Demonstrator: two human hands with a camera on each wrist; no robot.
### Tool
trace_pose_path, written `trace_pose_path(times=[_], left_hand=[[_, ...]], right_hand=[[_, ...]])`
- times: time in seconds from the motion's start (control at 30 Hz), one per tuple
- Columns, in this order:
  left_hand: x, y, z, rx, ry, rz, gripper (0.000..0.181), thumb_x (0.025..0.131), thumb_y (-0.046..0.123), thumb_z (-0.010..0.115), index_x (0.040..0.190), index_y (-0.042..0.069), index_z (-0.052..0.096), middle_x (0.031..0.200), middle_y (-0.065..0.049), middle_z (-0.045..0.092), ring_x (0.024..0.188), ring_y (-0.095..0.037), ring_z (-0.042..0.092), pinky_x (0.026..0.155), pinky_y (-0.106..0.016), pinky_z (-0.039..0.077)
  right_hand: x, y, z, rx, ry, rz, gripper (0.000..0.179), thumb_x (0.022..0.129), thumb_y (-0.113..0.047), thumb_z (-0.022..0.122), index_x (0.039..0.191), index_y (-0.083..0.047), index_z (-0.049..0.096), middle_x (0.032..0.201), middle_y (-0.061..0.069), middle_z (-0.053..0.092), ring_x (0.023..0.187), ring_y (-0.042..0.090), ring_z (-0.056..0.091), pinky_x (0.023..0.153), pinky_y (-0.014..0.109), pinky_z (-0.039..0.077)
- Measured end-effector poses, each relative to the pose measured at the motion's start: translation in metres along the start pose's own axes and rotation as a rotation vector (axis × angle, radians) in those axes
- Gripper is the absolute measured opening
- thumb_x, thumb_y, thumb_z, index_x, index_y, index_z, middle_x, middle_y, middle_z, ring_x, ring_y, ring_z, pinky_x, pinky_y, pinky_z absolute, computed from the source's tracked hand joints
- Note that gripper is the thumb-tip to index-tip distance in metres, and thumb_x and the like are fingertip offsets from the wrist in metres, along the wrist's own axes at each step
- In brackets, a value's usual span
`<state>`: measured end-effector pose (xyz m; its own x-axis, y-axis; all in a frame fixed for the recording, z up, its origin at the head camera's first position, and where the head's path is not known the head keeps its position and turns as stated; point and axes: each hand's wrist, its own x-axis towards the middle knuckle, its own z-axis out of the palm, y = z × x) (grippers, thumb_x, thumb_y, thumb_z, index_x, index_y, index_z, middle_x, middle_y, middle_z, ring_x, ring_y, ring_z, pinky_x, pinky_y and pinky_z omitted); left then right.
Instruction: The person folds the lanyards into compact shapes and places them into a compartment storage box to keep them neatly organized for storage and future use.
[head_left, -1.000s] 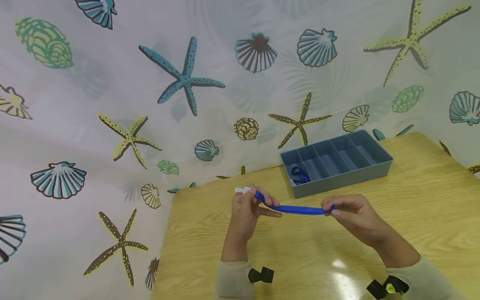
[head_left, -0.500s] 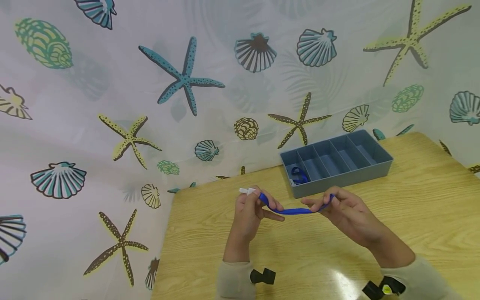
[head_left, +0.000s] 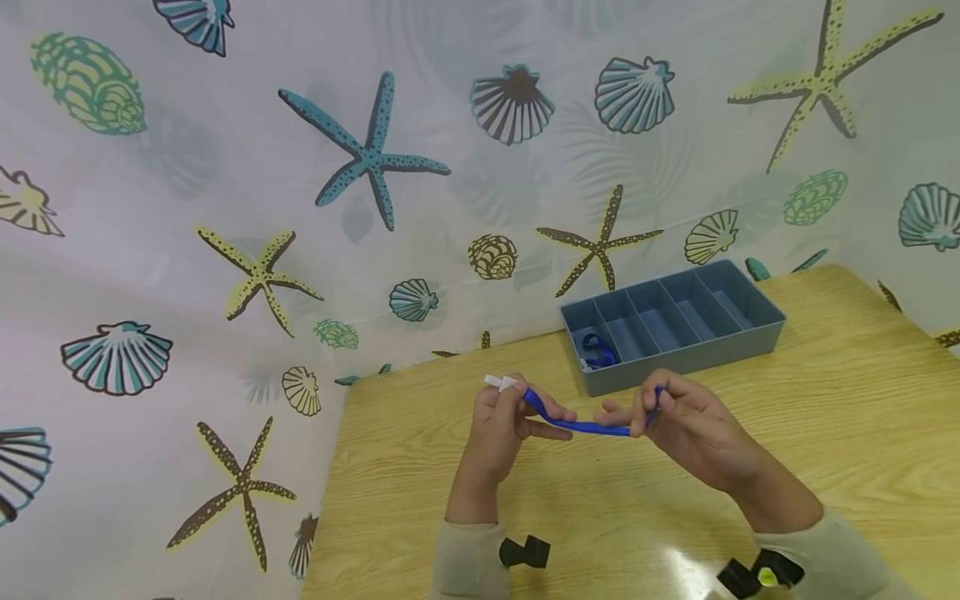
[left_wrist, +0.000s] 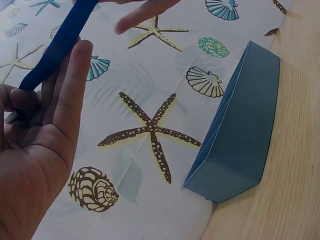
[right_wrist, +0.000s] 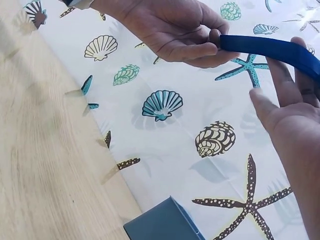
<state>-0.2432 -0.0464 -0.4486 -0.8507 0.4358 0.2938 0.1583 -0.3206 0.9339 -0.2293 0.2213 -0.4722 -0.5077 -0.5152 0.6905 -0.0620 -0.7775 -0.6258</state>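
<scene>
A flat blue strap [head_left: 592,428] stretches between both hands above the table, sagging slightly. At its left end sticks out a white plastic piece [head_left: 500,382]. My left hand [head_left: 495,429] pinches the strap beside that white piece, its other fingers extended along the band. The right hand [head_left: 701,433] grips the other end, with the band running between its fingers. In the left wrist view, the strap [left_wrist: 60,47] slants up from the thumb. The right wrist view has the left hand [right_wrist: 175,35] pinching the strap [right_wrist: 270,47]; the white piece is hidden there.
Behind the hands, a blue-grey divided tray [head_left: 697,350] stands on the wooden table [head_left: 405,467]. Its leftmost compartment contains a dark blue looped strap [head_left: 600,350]. A white curtain [head_left: 450,208] printed with shells and starfish hangs along the table's back and left.
The right hand has shifted slightly left and turned, threading its fingers around the strap, so the band hangs slacker. My left hand has drifted a little right, still holding its end.
</scene>
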Motion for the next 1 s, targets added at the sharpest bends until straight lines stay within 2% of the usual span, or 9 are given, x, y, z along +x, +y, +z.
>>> trace_pose_path(times=[0.13, 0.3, 0.4, 0.5, 0.63, 0.67, 0.8, 0.9, 1.0], left_hand=[[0.001, -0.001, 0.000, 0.007, -0.008, 0.004, 0.060, 0.116, 0.022, 0.034, 0.084, -0.026, 0.050, 0.082, -0.003, 0.078, 0.085, -0.018, 0.081, 0.073, -0.047, 0.066], [0.000, -0.002, 0.000, 0.024, -0.014, 0.002, 0.062, 0.116, 0.023, 0.035, 0.080, -0.025, 0.052, 0.080, -0.001, 0.077, 0.080, -0.016, 0.080, 0.076, -0.043, 0.066], [0.000, -0.002, -0.002, 0.040, -0.017, 0.004, 0.063, 0.116, 0.023, 0.035, 0.079, -0.025, 0.053, 0.078, -0.001, 0.076, 0.078, -0.015, 0.079, 0.077, -0.042, 0.066], [-0.001, -0.001, -0.004, 0.061, -0.013, 0.005, 0.062, 0.116, 0.022, 0.035, 0.085, -0.026, 0.058, 0.082, -0.004, 0.080, 0.080, -0.018, 0.081, 0.078, -0.044, 0.066], [-0.005, 0.001, -0.009, 0.113, -0.008, -0.021, 0.054, 0.116, 0.019, 0.035, 0.095, -0.024, 0.061, 0.091, -0.011, 0.082, 0.088, -0.021, 0.082, 0.085, -0.047, 0.065], [-0.006, 0.002, -0.010, 0.125, -0.010, -0.035, 0.052, 0.115, 0.018, 0.036, 0.092, -0.022, 0.059, 0.092, -0.010, 0.082, 0.089, -0.021, 0.082, 0.087, -0.047, 0.065], [-0.010, 0.004, -0.014, 0.195, -0.039, -0.107, 0.046, 0.114, 0.017, 0.039, 0.081, -0.014, 0.051, 0.086, 0.002, 0.072, 0.089, -0.014, 0.080, 0.096, -0.043, 0.063], [-0.011, 0.004, -0.015, 0.255, -0.097, -0.147, 0.048, 0.114, 0.019, 0.041, 0.083, -0.013, 0.060, 0.081, -0.006, 0.068, 0.091, -0.013, 0.076, 0.102, -0.042, 0.059], [-0.011, 0.003, -0.014, 0.299, -0.163, -0.179, 0.053, 0.115, 0.023, 0.039, 0.093, -0.013, 0.072, 0.086, -0.019, 0.074, 0.098, -0.015, 0.071, 0.108, -0.043, 0.053]], right_hand=[[0.004, 0.000, 0.001, -0.066, -0.030, 0.009, 0.047, 0.113, 0.004, 0.010, 0.125, 0.002, 0.056, 0.120, 0.009, 0.071, 0.138, 0.037, 0.061, 0.130, 0.044, 0.030], [0.004, 0.000, 0.004, -0.108, -0.094, 0.077, 0.039, 0.112, 0.007, 0.014, 0.114, 0.005, 0.053, 0.117, 0.005, 0.069, 0.147, 0.038, 0.053, 0.129, 0.040, 0.033], [0.006, 0.001, 0.004, -0.117, -0.146, 0.090, 0.038, 0.111, 0.007, 0.013, 0.116, 0.007, 0.050, 0.124, 0.007, 0.067, 0.144, 0.040, 0.055, 0.127, 0.043, 0.036], [0.007, 0.003, 0.003, -0.128, -0.179, 0.089, 0.039, 0.111, 0.008, 0.010, 0.121, 0.009, 0.048, 0.125, 0.013, 0.065, 0.138, 0.041, 0.060, 0.123, 0.048, 0.042], [0.006, 0.002, 0.002, -0.215, -0.177, 0.086, 0.034, 0.111, 0.011, 0.012, 0.121, 0.008, 0.045, 0.107, 0.019, 0.059, 0.127, 0.036, 0.068, 0.111, 0.047, 0.053], [0.006, 0.001, 0.002, -0.240, -0.169, 0.089, 0.034, 0.111, 0.011, 0.014, 0.120, 0.008, 0.046, 0.103, 0.020, 0.057, 0.123, 0.034, 0.070, 0.108, 0.045, 0.055], [0.004, -0.001, 0.001, -0.319, -0.144, 0.099, 0.033, 0.110, 0.015, 0.020, 0.122, 0.008, 0.050, 0.096, 0.021, 0.056, 0.105, 0.029, 0.075, 0.091, 0.042, 0.061], [0.004, -0.003, 0.000, -0.359, -0.120, 0.126, 0.037, 0.108, 0.019, 0.025, 0.126, 0.007, 0.055, 0.098, 0.020, 0.061, 0.089, 0.027, 0.074, 0.079, 0.040, 0.064], [0.004, -0.003, 0.001, -0.398, -0.089, 0.179, 0.041, 0.106, 0.022, 0.031, 0.128, 0.005, 0.062, 0.102, 0.018, 0.063, 0.076, 0.027, 0.070, 0.068, 0.039, 0.063]])
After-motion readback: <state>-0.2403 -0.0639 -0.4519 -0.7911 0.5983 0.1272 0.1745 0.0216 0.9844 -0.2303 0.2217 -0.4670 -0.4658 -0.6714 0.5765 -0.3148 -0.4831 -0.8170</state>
